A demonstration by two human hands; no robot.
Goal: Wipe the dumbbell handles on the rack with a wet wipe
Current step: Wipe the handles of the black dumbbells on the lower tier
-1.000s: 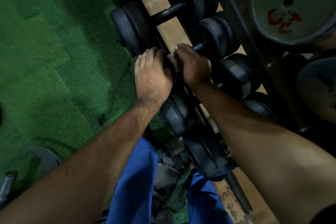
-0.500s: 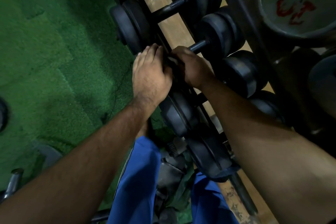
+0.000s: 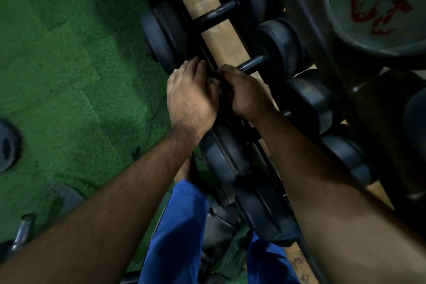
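Black dumbbells lie side by side across a rack [image 3: 221, 37] with a tan wooden beam. My right hand [image 3: 245, 93] is closed around the near part of one dumbbell handle [image 3: 251, 64], whose far end runs to a black weight [image 3: 280, 47]. A sliver of pale wet wipe [image 3: 211, 80] shows at my right fingertips; the rest is hidden in the fist. My left hand [image 3: 191, 99] lies flat, fingers together, on the near weight of that dumbbell, which it covers. Another dumbbell handle [image 3: 216, 15] lies bare farther along.
Green turf [image 3: 69, 64] covers the floor to the left, with a loose weight plate [image 3: 7, 145] and a metal bar end [image 3: 23, 228] on it. A large grey plate [image 3: 378, 2] with red markings leans at the upper right. My blue trouser legs [image 3: 182, 226] stand against the rack.
My right hand has slid toward me along the handle, baring more of the bar at its far end. My left hand has stayed on the near weight.
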